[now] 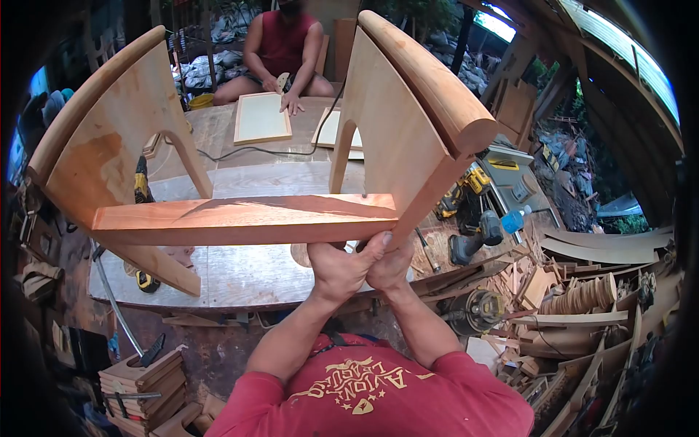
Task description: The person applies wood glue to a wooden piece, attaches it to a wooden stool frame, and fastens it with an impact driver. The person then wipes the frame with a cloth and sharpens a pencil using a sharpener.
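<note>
A reddish wooden rail spans two curved wooden side panels, the left panel and the right panel. Each side panel has a rounded top rail and an arched cut-out between its legs. My left hand is closed at the underside of the rail near its right end, thumb pointing up to the joint. Right beside it, my right hand is closed around the lower front leg of the right panel. Most of its fingers are hidden behind the left hand and the wood.
A co-worker sits across the worktable, hands at a framed panel. A cable crosses the tabletop. Power drills and a clear blue bottle lie right. Stacked wood pieces stand lower left; offcuts pile at right.
</note>
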`<state>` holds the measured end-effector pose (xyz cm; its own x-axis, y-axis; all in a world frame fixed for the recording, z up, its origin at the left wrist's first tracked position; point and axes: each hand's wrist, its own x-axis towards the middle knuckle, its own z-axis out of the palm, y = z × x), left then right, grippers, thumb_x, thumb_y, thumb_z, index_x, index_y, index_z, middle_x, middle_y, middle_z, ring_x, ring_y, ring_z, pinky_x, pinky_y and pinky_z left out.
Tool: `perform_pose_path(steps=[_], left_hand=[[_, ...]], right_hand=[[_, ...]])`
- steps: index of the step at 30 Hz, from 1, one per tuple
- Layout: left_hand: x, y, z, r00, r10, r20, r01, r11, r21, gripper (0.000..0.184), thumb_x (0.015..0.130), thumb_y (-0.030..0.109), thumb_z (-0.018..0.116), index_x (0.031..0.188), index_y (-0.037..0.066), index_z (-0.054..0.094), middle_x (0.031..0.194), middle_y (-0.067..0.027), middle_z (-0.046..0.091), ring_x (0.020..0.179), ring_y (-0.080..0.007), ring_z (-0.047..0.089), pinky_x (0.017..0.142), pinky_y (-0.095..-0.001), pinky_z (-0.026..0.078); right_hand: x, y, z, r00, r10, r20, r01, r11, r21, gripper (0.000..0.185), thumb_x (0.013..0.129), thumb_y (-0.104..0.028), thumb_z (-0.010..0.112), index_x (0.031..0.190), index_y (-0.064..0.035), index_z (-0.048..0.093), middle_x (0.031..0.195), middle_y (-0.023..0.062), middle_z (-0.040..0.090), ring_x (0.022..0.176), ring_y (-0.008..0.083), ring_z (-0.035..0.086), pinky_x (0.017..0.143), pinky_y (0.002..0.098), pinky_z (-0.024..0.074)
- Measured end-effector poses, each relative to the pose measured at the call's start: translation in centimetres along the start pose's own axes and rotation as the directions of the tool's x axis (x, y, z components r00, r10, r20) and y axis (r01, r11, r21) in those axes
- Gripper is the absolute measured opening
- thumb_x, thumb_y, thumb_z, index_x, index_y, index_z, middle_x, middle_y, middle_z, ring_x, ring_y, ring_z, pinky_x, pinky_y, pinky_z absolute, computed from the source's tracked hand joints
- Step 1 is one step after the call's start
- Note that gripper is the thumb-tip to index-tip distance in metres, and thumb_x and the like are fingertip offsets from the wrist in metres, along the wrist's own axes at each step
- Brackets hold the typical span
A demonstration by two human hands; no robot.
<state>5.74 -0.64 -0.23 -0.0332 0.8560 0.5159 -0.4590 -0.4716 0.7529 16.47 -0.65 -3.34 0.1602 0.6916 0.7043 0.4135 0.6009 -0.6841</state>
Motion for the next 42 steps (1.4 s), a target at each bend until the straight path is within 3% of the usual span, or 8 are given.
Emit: perform_pose_path(steps=[5, 11, 17, 23, 29, 32, 38, 42], left_hand=[[0.1, -0.2, 0.0, 1.000, 0.001, -0.011, -0.001, 0.999, 0.047, 0.051, 0.076, 0.003, 0.082, 0.120, -0.006, 0.056, 0.113, -0.0124, 0.065, 0.104, -0.0196, 0.064, 0.092, -0.0332, 0.053], [0.0, -0.6, 0.6, 0.993, 0.089, -0.074, -0.091, 0.996, -0.024, 0.051, 0.076, 0.004, 0.083, 0.119, -0.005, 0.057, 0.111, -0.0119, 0.066, 0.103, -0.0197, 0.065, 0.092, -0.0332, 0.053], [-0.2, -0.7, 0.5, 0.995, 0.060, -0.079, -0.063, 0.997, -0.034, 0.050, 0.076, 0.005, 0.083, 0.119, -0.004, 0.058, 0.111, -0.0104, 0.066, 0.102, -0.0185, 0.064, 0.091, -0.0328, 0.052], [-0.6, -1.3, 0.2, 0.999, 0.038, -0.035, -0.037, 0.999, 0.013, 0.056, 0.078, 0.004, 0.083, 0.123, -0.005, 0.052, 0.115, -0.0121, 0.063, 0.107, -0.0202, 0.061, 0.096, -0.0352, 0.049], [-0.6, -0.6, -0.3, 0.998, -0.026, 0.049, 0.024, 0.998, 0.051, 0.043, 0.079, 0.006, 0.082, 0.115, -0.005, 0.061, 0.111, -0.0113, 0.066, 0.105, -0.0197, 0.062, 0.093, -0.0347, 0.050], [-0.6, -0.8, -0.3, 0.999, 0.019, 0.050, -0.023, 0.996, 0.086, 0.042, 0.079, 0.007, 0.082, 0.114, -0.005, 0.062, 0.109, -0.0110, 0.066, 0.103, -0.0196, 0.062, 0.092, -0.0341, 0.049], [-0.4, 0.0, -0.4, 0.996, -0.047, 0.075, 0.054, 0.994, -0.091, 0.042, 0.081, 0.005, 0.080, 0.116, -0.005, 0.061, 0.111, -0.0113, 0.066, 0.106, -0.0202, 0.061, 0.097, -0.0360, 0.046], [-0.3, 0.1, -0.7, 0.993, -0.070, 0.096, 0.076, 0.995, -0.059, 0.041, 0.082, 0.004, 0.078, 0.117, -0.005, 0.060, 0.113, -0.0115, 0.065, 0.108, -0.0204, 0.060, 0.099, -0.0367, 0.045]], right_hand=[[0.0, -0.2, 0.1, 1.000, 0.003, -0.021, -0.002, 1.000, 0.019, 0.015, 0.086, -0.011, 0.062, 0.095, 0.0011, 0.059, 0.080, 0.0119, 0.064, 0.068, 0.0229, 0.065, 0.059, 0.0343, 0.0504], [0.4, -0.6, 0.0, 1.000, -0.016, -0.022, 0.015, 0.999, -0.034, 0.013, 0.085, -0.012, 0.063, 0.090, -0.0007, 0.058, 0.073, 0.0099, 0.062, 0.064, 0.0230, 0.064, 0.057, 0.0346, 0.0493], [0.2, -0.6, -0.1, 0.999, -0.016, -0.033, 0.014, 0.999, -0.045, 0.015, 0.085, -0.015, 0.066, 0.087, -0.0018, 0.059, 0.073, 0.0091, 0.063, 0.065, 0.0231, 0.064, 0.059, 0.0353, 0.0500], [0.6, -1.3, 0.2, 0.997, -0.042, -0.061, 0.045, 0.998, 0.042, 0.018, 0.085, -0.016, 0.067, 0.092, -0.0014, 0.061, 0.078, 0.0098, 0.066, 0.068, 0.0231, 0.065, 0.062, 0.0349, 0.0511], [0.1, -0.7, -0.1, 0.999, 0.031, 0.025, -0.033, 0.997, 0.066, 0.020, 0.085, -0.015, 0.068, 0.097, -0.0009, 0.062, 0.081, 0.0102, 0.067, 0.072, 0.0224, 0.066, 0.064, 0.0346, 0.0516], [0.3, -0.8, 0.3, 0.997, 0.057, -0.041, -0.052, 0.992, 0.116, 0.021, 0.084, -0.014, 0.068, 0.099, -0.0003, 0.062, 0.083, 0.0101, 0.067, 0.073, 0.0218, 0.067, 0.065, 0.0348, 0.0521], [0.0, -0.8, 0.2, 0.996, 0.088, -0.021, -0.085, 0.990, 0.112, 0.019, 0.085, -0.010, 0.065, 0.101, 0.0005, 0.062, 0.085, 0.0102, 0.067, 0.076, 0.0218, 0.066, 0.068, 0.0346, 0.0523], [-0.1, -0.9, 0.0, 0.997, 0.080, 0.007, -0.080, 0.990, 0.120, 0.019, 0.084, -0.008, 0.065, 0.102, 0.0000, 0.063, 0.087, 0.0099, 0.067, 0.079, 0.0210, 0.065, 0.071, 0.0342, 0.0519]])
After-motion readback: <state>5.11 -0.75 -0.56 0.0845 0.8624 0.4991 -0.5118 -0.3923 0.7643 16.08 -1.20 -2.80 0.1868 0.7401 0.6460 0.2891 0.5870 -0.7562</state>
